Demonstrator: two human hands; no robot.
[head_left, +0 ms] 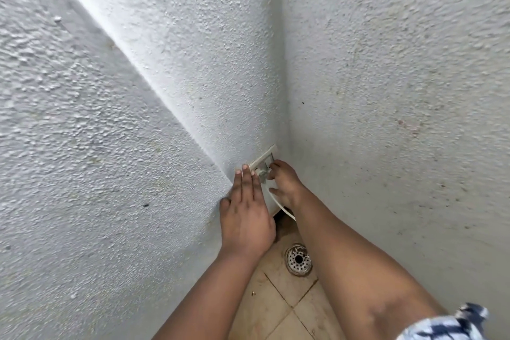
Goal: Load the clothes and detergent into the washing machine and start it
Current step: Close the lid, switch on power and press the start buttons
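- Looking down into a corner, the view is filled by two rough, textured white walls (138,119) which meet above a small piece of tiled floor (278,309).
- No washing machine, clothes or detergent is in view, so I cannot tell if the loading is done. From the task, I judge that this moment is about giving power to the machine, a step before starting it.
- The left hand (245,212) lies flat on the left wall, fingers straight and together, with the fingertips touching the lower edge of the wall socket (263,160). It holds nothing; it seems only to steady the plate.
- The right hand (285,183) is at the socket from the right side, with curled fingers around the white plug (262,172). The plug is at the socket face, but it is too small to tell if the pins are fully inside.
- A white power cord (278,205) goes from the plug down under the right hand toward the floor; where it ends is hidden.
- A round metal floor drain (299,259) sits in the tiles between the two forearms.
- A blue and white patterned cloth (452,323) shows at the bottom right corner; it is probably the person's own garment, not the laundry.
- What is left, as I judge: finish with the plug, then go to the machine and start it.
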